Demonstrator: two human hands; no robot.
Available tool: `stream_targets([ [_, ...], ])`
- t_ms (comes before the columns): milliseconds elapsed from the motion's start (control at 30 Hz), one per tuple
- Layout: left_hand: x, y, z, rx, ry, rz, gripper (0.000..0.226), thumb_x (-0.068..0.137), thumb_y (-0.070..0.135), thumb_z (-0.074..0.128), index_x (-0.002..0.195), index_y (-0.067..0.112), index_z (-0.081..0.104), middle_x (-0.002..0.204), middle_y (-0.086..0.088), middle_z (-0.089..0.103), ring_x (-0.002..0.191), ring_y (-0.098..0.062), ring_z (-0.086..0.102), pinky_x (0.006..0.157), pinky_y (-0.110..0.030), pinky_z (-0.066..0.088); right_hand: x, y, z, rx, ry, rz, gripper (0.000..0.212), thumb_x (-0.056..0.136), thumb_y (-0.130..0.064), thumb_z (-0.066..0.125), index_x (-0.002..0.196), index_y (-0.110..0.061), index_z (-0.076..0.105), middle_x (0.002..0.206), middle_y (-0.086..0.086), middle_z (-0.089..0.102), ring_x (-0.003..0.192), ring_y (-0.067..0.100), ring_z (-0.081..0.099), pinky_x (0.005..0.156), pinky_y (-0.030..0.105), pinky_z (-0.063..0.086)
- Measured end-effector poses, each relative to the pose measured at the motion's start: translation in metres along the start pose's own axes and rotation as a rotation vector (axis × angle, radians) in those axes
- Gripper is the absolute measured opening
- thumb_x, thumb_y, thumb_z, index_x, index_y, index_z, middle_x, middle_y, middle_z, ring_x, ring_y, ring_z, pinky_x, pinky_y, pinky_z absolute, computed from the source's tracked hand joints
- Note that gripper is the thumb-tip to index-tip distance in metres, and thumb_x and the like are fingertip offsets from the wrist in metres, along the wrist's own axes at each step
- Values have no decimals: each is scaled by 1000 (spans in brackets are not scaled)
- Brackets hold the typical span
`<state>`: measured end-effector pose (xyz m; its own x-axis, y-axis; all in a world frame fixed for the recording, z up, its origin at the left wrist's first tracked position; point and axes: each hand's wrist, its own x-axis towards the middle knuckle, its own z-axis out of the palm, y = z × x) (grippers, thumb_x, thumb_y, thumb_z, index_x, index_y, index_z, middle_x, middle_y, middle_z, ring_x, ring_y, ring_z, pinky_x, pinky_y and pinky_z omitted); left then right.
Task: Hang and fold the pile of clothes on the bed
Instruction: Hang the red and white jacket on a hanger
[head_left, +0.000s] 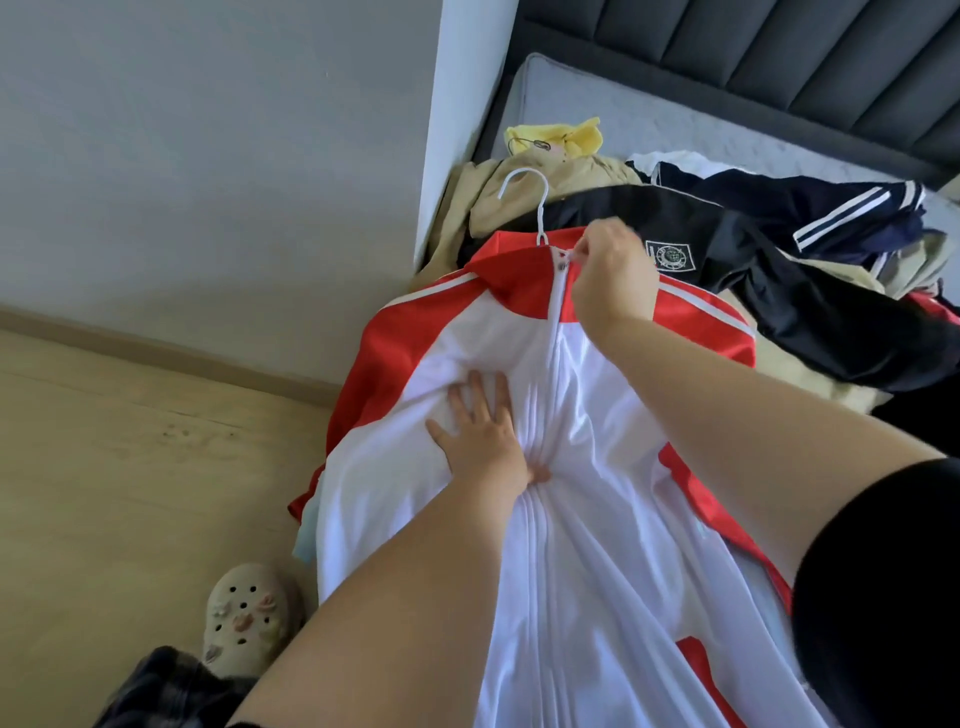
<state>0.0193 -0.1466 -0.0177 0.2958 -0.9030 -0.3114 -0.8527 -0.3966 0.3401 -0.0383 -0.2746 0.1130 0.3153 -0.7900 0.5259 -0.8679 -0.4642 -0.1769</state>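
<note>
The red-and-white jacket (571, 519) lies front-up on the bed (675, 124), zipped closed. The left hand (480, 431) presses its fingers (485, 389) flat and spread on the white chest, just beside the zip. The right hand (615, 275) pinches the zip pull (569, 254) at the collar. The jacket runs lengthwise away from the person, and the hanger hook (543, 218) points towards the piled clothes (753, 291). Its left sleeve overhangs the bed edge above the floor (130, 467). Bare mattress shows beyond the pile.

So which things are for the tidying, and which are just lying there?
Job: red and white jacket, hanger, zip pull in the right hand, left hand pressing the jacket, black jacket, navy jacket, yellow top.
Just lying about: shoe, headboard.
</note>
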Motion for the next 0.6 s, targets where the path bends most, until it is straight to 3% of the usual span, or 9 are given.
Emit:
stream_targets([
  [133, 6, -4, 4, 6, -16, 12, 135, 67, 73, 64, 143, 18, -33, 154, -9, -30, 143, -34, -20, 109, -65, 10, 27, -2, 8, -61, 16, -17, 12, 86, 2, 48, 84, 0, 59, 102, 15, 57, 95, 32, 49, 71, 44, 43],
  [233, 6, -4, 8, 13, -20, 18, 135, 67, 73, 64, 142, 19, -34, 154, -9, -31, 143, -34, -21, 109, -65, 9, 22, 4, 20, 9, -18, 58, 11, 91, -4, 50, 91, -1, 60, 107, 13, 56, 101, 29, 48, 79, 40, 43],
  [333, 7, -5, 9, 19, -25, 27, 134, 67, 74, 63, 142, 19, -34, 153, -9, -32, 142, -35, -23, 109, -66, 8, 18, 18, 25, 8, -68, 173, 22, 97, -19, 47, 113, -7, 55, 120, 12, 53, 113, 29, 45, 93, 38, 39],
  [400, 7, -7, 9, 11, -19, 36, 134, 67, 73, 64, 143, 20, -32, 153, -10, -32, 142, -35, -24, 108, -66, 8, 18, 30, 23, -48, -117, 243, 28, 99, -18, 39, 123, -8, 48, 127, 13, 50, 120, 31, 43, 100, 41, 34],
  [500, 8, -9, 8, 3, -22, 63, 134, 67, 72, 65, 145, 20, -30, 153, -10, -32, 142, -35, -23, 109, -66, 6, 17, 44, 19, -56, -252, 341, 32, 96, -12, 34, 126, -9, 44, 130, 14, 51, 126, 33, 40, 106, 45, 28],
  [600, 8, -13, 7, -14, -16, 77, 132, 66, 72, 65, 146, 21, -27, 154, -8, -31, 143, -34, -23, 110, -63, 3, 20, 46, 14, -22, -319, 440, 36, 96, -18, 32, 130, -12, 43, 136, 11, 47, 132, 30, 36, 110, 48, 23],
])
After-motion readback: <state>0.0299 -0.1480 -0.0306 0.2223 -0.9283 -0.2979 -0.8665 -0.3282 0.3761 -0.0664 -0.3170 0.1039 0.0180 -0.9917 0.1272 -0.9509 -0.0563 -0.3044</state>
